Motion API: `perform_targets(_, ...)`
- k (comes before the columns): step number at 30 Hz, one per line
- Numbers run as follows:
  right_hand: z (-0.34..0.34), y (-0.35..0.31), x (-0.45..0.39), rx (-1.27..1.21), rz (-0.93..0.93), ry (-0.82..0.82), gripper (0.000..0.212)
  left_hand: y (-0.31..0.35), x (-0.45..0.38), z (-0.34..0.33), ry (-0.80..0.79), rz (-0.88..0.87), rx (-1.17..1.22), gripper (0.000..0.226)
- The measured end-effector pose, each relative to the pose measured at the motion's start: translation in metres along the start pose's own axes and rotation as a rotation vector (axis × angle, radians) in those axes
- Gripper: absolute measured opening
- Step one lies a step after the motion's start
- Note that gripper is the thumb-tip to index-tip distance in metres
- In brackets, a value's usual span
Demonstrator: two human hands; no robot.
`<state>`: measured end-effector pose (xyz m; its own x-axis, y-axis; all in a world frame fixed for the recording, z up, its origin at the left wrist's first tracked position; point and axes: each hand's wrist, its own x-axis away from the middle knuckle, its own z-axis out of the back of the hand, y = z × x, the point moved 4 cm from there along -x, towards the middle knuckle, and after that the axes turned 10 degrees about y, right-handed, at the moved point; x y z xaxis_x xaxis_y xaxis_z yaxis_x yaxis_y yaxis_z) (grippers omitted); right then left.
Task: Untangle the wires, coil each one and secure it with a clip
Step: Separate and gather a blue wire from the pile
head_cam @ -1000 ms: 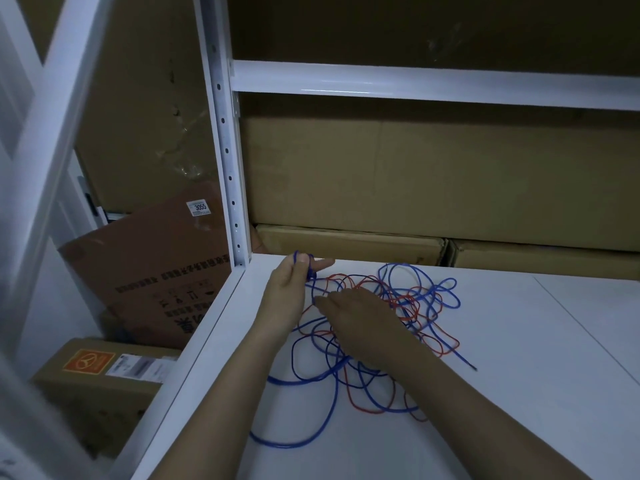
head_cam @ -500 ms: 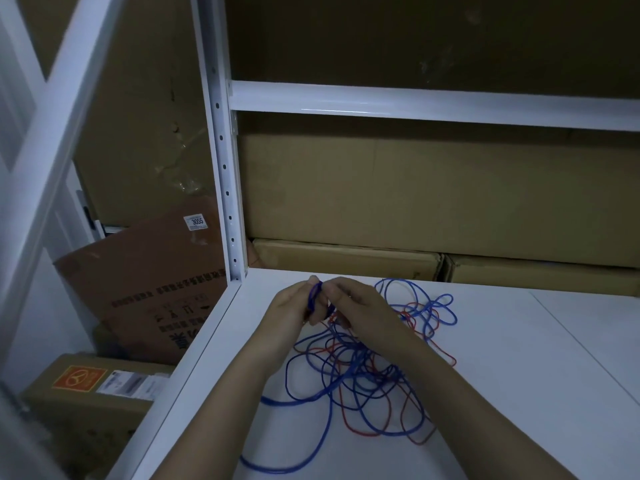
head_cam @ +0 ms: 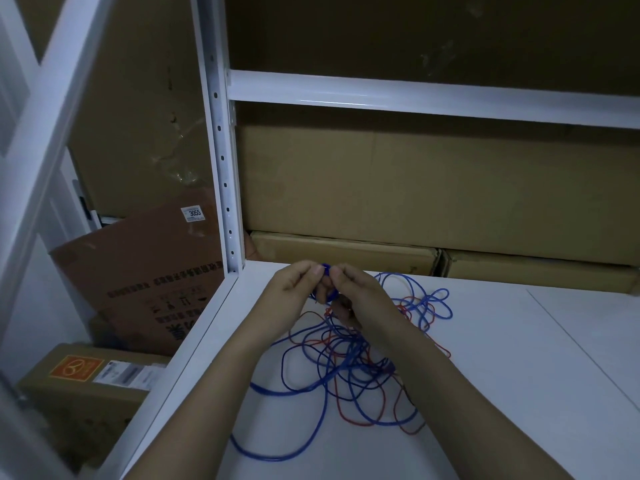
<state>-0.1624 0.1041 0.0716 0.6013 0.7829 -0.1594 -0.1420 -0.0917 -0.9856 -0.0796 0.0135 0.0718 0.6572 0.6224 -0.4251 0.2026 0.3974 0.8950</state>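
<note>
Both hands meet above the far left part of the white counter (head_cam: 519, 358), raised a little off its surface. The left hand (head_cam: 294, 285) has its fingers curled inward, thumb and forefinger pinching a small tight bunch of the blue wire (head_cam: 304, 386). The right hand (head_cam: 356, 292) faces it from the three o'clock side, its thumb and fingertips closed on the same bunch, so each grip is closed on the blue wire and the two thumbs nearly touch. How many turns the bunch holds cannot be told, as the fingers hide most of it.

From the hands the blue wire drops toward six o'clock into a loose tangle lying on the counter, partly under the right forearm. A red wire (head_cam: 349, 414) runs through that tangle, crossing over and under the blue loops in many places. One long blue loop sweeps out to seven o'clock near the counter's left edge; smaller blue and red loops lie at three o'clock of the hands.

At eleven o'clock of the hands a white perforated upright post (head_cam: 221, 161) rises from the counter's corner, and a white crossbeam (head_cam: 433, 98) runs from it to the right. Flat cardboard boxes (head_cam: 415, 188) are stacked behind the counter at twelve o'clock. At nine o'clock, below counter level, a brown carton (head_cam: 145, 271) bearing a white label leans tilted, with another box (head_cam: 79, 386) beneath it.
</note>
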Motion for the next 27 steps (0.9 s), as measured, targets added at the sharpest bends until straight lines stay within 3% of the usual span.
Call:
perform_targets(3,-0.003,0.002,0.005,0.021,0.004,0.025,0.031,0.003,-0.003,0.0,0.067,0.032,-0.023,0.032)
perform_targets(8,-0.008,0.007,0.001,0.614,0.285,0.161,0.023,-0.005,-0.005,-0.003,0.166,0.002,-0.179,0.032)
perform_targets(12,-0.005,0.004,-0.003,0.668,0.322,0.257,0.024,-0.004,-0.006,-0.005,0.16,-0.018,-0.217,0.03)
perform_targets(19,0.006,0.012,-0.005,0.322,0.167,-0.074,0.028,0.005,-0.004,0.018,-0.151,0.094,-0.225,0.021)
perform_targets(23,0.005,0.002,0.002,0.104,0.067,-0.258,0.028,0.007,0.0,0.025,-0.286,0.279,-0.052,0.022)
perform_targets(27,0.004,0.0,0.002,0.305,0.182,-0.3,0.028,0.005,0.005,0.024,-0.366,0.451,0.123,0.022)
